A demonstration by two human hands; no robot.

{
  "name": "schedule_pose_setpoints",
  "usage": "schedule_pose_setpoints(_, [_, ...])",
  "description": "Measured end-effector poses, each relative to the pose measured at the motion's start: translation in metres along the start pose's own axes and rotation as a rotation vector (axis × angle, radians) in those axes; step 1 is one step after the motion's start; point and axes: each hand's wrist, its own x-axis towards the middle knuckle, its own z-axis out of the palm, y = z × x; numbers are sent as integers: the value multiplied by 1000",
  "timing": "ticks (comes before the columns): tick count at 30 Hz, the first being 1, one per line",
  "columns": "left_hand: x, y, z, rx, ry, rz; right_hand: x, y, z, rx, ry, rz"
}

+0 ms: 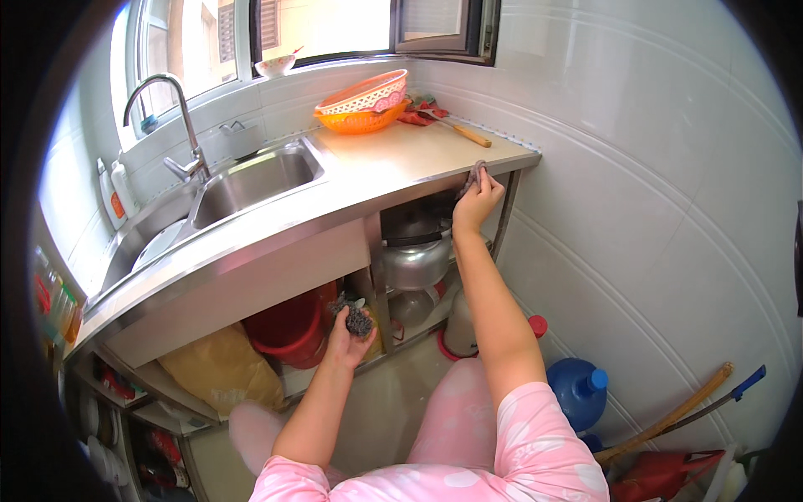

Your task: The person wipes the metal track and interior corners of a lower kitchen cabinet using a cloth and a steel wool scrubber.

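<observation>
My left hand [353,332] holds a dark grey steel wool scourer [356,317] in front of the open cabinet, near a red plastic bucket [288,326]. My right hand [478,204] grips a greyish cloth [475,172] and presses it against the front edge of the countertop [401,164], close to its right end. Behind and below that hand, an aluminium kettle [417,263] with a black handle stands on the cabinet shelf. Part of the cloth is hidden by my fingers.
A knife with a wooden handle [470,135] lies on the counter near an orange basket [361,120] with a pink-and-white basket [370,91] in it. Left are a double steel sink [257,188] and faucet [188,125]. A blue water jug [574,389] stands by the tiled wall at right.
</observation>
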Motion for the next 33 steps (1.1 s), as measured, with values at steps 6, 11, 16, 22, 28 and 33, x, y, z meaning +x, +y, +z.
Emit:
schedule_pose_setpoints(6, [-24, -2, -15, -18, 39, 35, -40, -31, 12, 87, -43, -2])
schedule_pose_setpoints(11, [-44, 3, -38, -55, 84, 46, -89, -67, 24, 134, -62, -26])
schedule_pose_setpoints(16, [-66, 6, -55, -47, 82, 85, -137, -98, 34, 79, -87, -126])
schedule_pose_setpoints(22, [-91, 13, -65, -39, 120, 131, -193, -148, 38, 53, -160, -205])
schedule_pose_setpoints(28, [-101, 17, -79, -30, 159, 149, -227, -172, 31, 143, -372, -276])
schedule_pose_setpoints(33, [-98, 16, -97, -38, 214, 152, -256, -153, -5, 381, -825, -142])
